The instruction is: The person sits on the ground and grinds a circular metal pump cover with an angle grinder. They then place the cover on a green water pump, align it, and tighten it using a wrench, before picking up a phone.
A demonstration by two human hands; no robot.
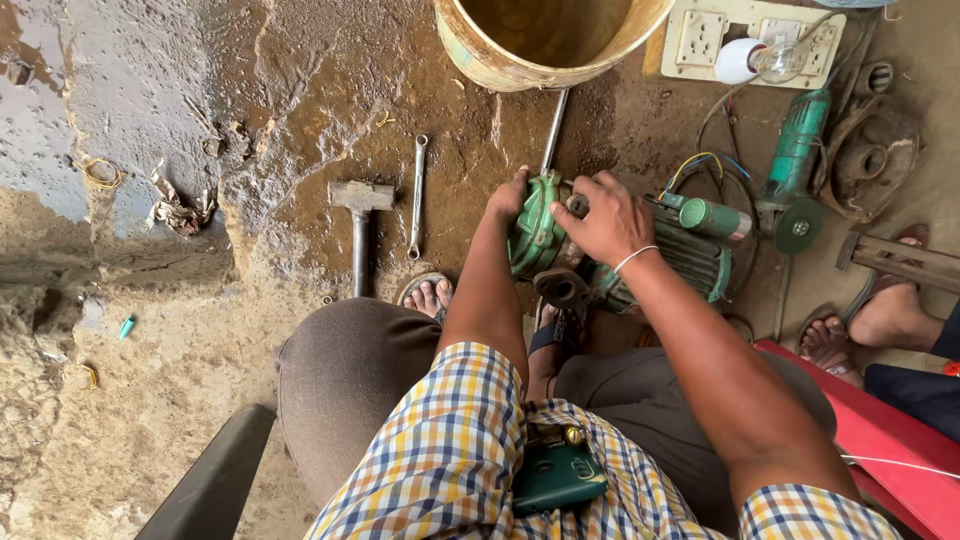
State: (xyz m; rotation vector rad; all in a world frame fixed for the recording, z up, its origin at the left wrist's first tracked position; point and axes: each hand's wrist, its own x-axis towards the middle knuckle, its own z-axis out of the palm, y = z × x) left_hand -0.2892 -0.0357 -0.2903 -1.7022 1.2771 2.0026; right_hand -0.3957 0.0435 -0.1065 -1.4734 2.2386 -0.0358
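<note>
1. Right hand (pixel 612 215) lies on top of the green motor pump (pixel 620 255), fingers curled over its front end near the round casing; grip looks closed on the pump body.
2. Left hand (pixel 508 195) presses against the left side of the pump's round green casing; fingers are hidden behind it, so I cannot tell how tightly it holds.
3. Hands are close together, one on each side of the casing, with the pump between them.
4. Pump sits on the ground between the person's knees, just ahead of the sandalled feet (pixel 428 295).
5. A metal rod (pixel 555 130) runs from the pump's top up toward the yellow bucket (pixel 520 55).
6. A spanner (pixel 417 195) and a hammer (pixel 360 225) lie on the wet floor left of the pump, apart from both hands.
7. A green angle grinder (pixel 795 165) lies right of the pump, with loose wires (pixel 705 165) between them.
8. A socket board (pixel 700 40) with a bulb (pixel 755 60) is at top right.
9. Another person's foot (pixel 885 315) shows at the right edge.
10. A green phone (pixel 555 475) rests in the lap.
</note>
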